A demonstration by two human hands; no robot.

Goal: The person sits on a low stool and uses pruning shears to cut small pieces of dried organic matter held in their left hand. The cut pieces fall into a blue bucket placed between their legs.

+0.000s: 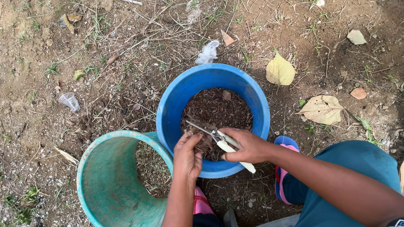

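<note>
Fingers: those of the left hand are curled narrowly around a small clump of dark brown plant matter, pinching it over the near rim of the blue bucket. Fingers of the right hand are wrapped tight on the pale handles of a pair of pruning shears.

Shears: long axis runs diagonally, from the handle ends at lower right, near the bucket's front rim, to the metal blades at upper left. The blades point away from the person, toward the clump and the left side of the bucket's interior. Whether the blades are parted or closed cannot be told.

Blue bucket: upright on the ground, partly filled with dark, crumbly chopped material. Position directly in front of the person.

Green bucket: lying on its side just left of the blue one, touching or nearly touching it, mouth turned toward the camera's right; its bottom appears open, with ground showing through.

Surface: outdoor bare earth, brown and dry, with sparse grass, twigs and gravel. Scattered on it: a yellow fallen leaf, a larger tan leaf, a clear plastic cup lying on its side, a crumpled white scrap.

Person: teal trousers, pink-strapped sandals either side of the blue bucket.
</note>
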